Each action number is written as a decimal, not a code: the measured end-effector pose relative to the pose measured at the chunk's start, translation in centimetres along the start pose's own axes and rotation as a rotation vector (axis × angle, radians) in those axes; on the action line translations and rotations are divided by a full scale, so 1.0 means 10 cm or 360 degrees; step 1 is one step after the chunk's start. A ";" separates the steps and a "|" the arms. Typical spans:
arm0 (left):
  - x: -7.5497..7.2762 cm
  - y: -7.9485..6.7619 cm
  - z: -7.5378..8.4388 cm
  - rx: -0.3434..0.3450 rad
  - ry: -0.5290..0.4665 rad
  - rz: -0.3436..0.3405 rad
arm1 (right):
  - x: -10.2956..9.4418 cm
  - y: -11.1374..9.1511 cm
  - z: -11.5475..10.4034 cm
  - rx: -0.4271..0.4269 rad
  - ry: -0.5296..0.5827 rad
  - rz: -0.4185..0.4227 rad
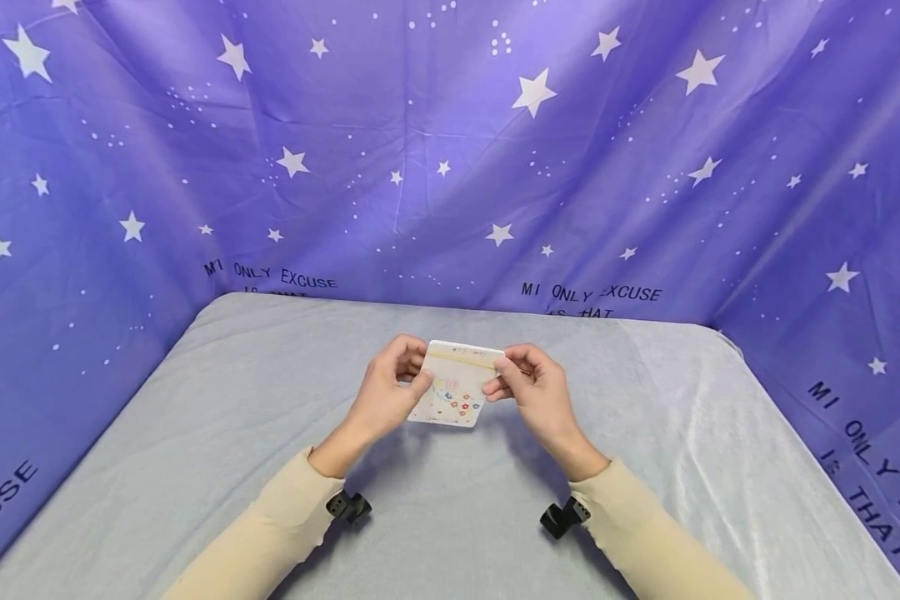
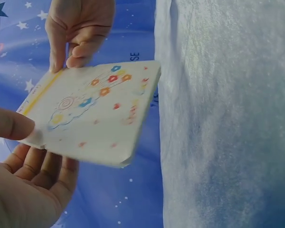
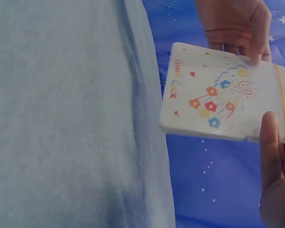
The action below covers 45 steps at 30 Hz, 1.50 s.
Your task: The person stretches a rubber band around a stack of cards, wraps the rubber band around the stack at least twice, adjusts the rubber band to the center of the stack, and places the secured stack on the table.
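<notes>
The white packet (image 1: 456, 398) is held off the table (image 1: 675, 417), short of the middle of its far edge. Left hand (image 1: 386, 387) and right hand (image 1: 537, 387) each pinch one side, thumb on the printed face, fingers beneath. Assessed risk: uneven pull could twist or crease it; a slackened thumb could drop it, corner first, onto the table

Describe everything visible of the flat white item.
The flat white item has rounded corners, a yellow stripe near one end and a face printed with colourful flowers, red hearts, a spiral and a cloud outline. Its material is unclear. Tilted, it is held above the table, the left hand and right hand pinching its opposite edges.
</notes>
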State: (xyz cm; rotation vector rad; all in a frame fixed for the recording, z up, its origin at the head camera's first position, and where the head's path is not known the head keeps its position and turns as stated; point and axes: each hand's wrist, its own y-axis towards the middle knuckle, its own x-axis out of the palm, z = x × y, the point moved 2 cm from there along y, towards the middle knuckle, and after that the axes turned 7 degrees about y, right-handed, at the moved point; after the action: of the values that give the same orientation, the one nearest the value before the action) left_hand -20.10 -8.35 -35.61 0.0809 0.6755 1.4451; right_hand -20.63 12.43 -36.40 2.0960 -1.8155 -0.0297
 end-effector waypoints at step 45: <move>-0.17 0.06 0.05 -0.0296 0.0048 -0.0181 | 0.05 -0.02 -0.14 0.0024 -0.0505 -0.0210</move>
State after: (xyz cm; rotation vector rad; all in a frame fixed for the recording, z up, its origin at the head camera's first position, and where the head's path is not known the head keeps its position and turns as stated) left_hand -20.32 -9.70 -34.28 -0.1225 0.5581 1.3951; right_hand -19.99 12.39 -35.03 2.3255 -1.8453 -0.4051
